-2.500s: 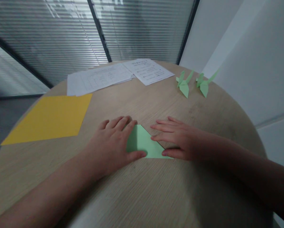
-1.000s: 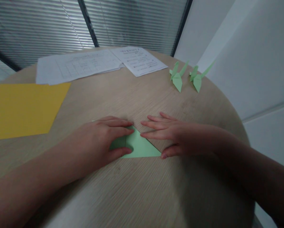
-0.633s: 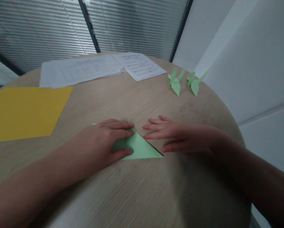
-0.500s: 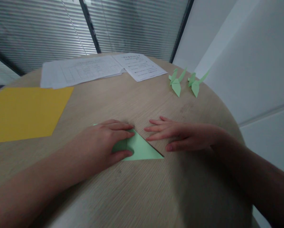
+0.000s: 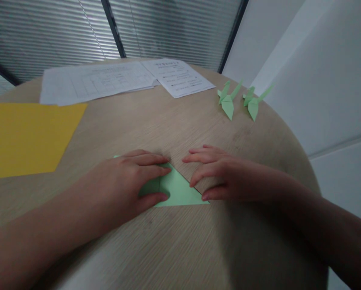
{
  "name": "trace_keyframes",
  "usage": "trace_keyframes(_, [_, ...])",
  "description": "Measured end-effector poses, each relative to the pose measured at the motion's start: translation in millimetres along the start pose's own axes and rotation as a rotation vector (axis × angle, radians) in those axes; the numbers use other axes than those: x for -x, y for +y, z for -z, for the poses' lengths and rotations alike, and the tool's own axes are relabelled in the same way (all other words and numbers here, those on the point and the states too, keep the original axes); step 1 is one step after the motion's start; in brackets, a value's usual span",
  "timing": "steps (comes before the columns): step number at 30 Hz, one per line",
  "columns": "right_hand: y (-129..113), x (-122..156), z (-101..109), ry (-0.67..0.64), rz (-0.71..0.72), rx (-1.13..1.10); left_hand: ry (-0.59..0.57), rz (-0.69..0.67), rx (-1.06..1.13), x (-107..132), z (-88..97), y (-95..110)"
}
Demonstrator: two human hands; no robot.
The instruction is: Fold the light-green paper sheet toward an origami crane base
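A folded piece of light green paper point(image 5: 182, 187) lies on the wooden table, with a pointed corner toward the right. My left hand point(image 5: 138, 175) rests flat over its left part, fingers stretched out and pressing it down, so that part is hidden. At the right slanted edge is my right hand point(image 5: 218, 173), its fingers apart and bent. The right thumb tip is at the paper's right corner; whether it touches the paper I cannot tell. Nothing shows between the right fingers.
Two light green paper cranes point(image 5: 227, 102) stand at the back right of the round table point(image 5: 168, 249). Printed white sheets point(image 5: 96, 80) lie along the far edge. A yellow sheet point(image 5: 26, 139) lies at the left. Window blinds and a white wall are behind.
My right hand has moved slightly toward the paper's right corner, its fingers and thumb bending more. My left hand stays on the paper. The view has shifted a little.
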State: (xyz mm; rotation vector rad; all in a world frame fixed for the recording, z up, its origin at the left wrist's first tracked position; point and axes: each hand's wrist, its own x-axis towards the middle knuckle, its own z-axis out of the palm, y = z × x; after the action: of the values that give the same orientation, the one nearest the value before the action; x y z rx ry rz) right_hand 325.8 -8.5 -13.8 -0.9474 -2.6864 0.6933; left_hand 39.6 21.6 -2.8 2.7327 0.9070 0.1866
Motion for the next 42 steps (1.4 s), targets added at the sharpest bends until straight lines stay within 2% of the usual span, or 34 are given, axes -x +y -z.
trace_keyframes(10, [-2.9, 4.8, 5.6, -0.125, -0.061, 0.002, 0.011, 0.031, 0.003, 0.6, -1.8, -0.3])
trace_keyframes(19, [-2.6, 10.5, 11.4, -0.154, -0.052, -0.095, -0.021, 0.009, -0.003, -0.1, -0.9, -2.6])
trace_keyframes(22, [4.1, 13.2, 16.3, -0.091, 0.029, -0.225, -0.007, -0.012, -0.011, 0.1, -1.8, -3.8])
trace_keyframes(24, [7.6, 12.2, 15.4, 0.035, 0.050, -0.265, -0.001, -0.028, -0.016, 0.5, -2.4, -3.9])
trace_keyframes(27, [7.5, 4.8, 5.7, 0.239, 0.044, -0.187, -0.008, -0.045, -0.020, 0.6, -2.1, -1.1])
trace_keyframes(29, [3.8, -2.4, -3.4, 0.293, 0.074, -0.112, -0.020, -0.049, -0.035, 0.0, -1.5, 2.4])
trace_keyframes(35, [-4.0, -16.9, -24.0, 0.316, 0.024, 0.101, -0.066, -0.029, -0.114, -2.3, -0.7, 8.8])
trace_keyframes(42, [-6.9, -23.7, -33.7, 0.330, -0.024, 0.248, -0.071, -0.032, -0.085, -3.3, 2.2, 8.6])
